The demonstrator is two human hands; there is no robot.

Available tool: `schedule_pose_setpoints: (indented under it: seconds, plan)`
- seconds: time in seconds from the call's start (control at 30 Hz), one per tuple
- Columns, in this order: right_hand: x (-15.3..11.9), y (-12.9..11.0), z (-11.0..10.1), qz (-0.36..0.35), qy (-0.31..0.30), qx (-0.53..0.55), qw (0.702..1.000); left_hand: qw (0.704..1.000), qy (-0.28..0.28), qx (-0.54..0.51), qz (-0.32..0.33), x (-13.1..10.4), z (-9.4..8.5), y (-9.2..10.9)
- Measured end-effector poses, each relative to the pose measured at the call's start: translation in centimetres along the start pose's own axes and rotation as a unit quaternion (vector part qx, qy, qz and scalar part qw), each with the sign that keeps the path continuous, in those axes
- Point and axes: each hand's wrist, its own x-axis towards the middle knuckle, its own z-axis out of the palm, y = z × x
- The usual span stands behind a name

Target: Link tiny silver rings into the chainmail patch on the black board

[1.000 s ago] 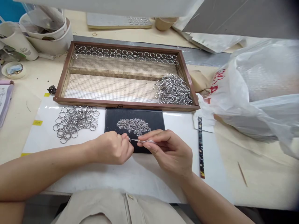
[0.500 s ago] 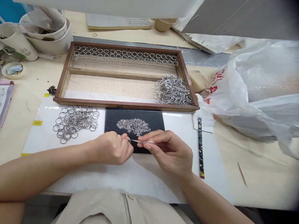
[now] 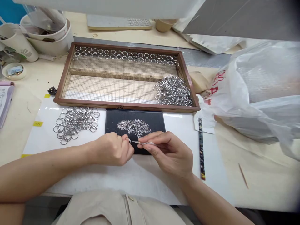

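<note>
My left hand (image 3: 114, 149) is closed in a fist, pinching a small silver ring (image 3: 129, 140) between thumb and forefinger; most of the ring is hidden. Between the fingertips of my right hand (image 3: 172, 153) is a pair of thin pointed tweezers (image 3: 150, 143), whose tip touches or nearly touches the ring. Both hands are over the near part of a black pad (image 3: 111, 120). Tiny shiny beads or stones (image 3: 134, 126) lie heaped on that pad. Left of it spreads a loose pile of silver rings (image 3: 76, 122) on white paper.
A wooden-framed mesh tray (image 3: 105, 101) behind the pad holds rows of rings and a heaped ring pile (image 3: 173, 90). A dark patterned strip (image 3: 201, 150) and a toothpick-like stick (image 3: 243, 175) lie right, near a plastic bag (image 3: 253, 93). White tubs (image 3: 51, 43) stand far left.
Almost nothing differs. Both hands keep their place and grip, with the tweezers' tip still at the ring; the right hand has shifted only very slightly.
</note>
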Motion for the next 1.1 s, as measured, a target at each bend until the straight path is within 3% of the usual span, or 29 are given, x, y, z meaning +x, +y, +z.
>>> schedule_pose_setpoints:
  seconds: [0.3,0.67,0.9,1.0,1.1]
  plan:
    - [-0.1,0.1,0.0,0.0,0.004,0.002,1.0,1.0,-0.01,0.007,0.004,0.0,0.0,0.0]
    - [0.7,-0.1,-0.7,-0.016,0.051,0.051,0.997,1.0,0.009,0.021,-0.012,-0.5,0.1,0.2]
    - [0.5,-2.2,-2.0,-0.058,0.101,-0.03,0.993,1.0,-0.002,0.023,-0.012,-0.5,-0.3,0.0]
    - [0.2,-3.7,-3.0,-0.077,0.076,-0.125,0.986,1.0,0.003,0.025,-0.017,-0.5,-0.4,0.0]
    - [-0.2,-3.6,-4.7,-0.091,0.034,-0.265,0.959,0.999,0.003,0.029,-0.021,-0.7,-0.4,0.0]
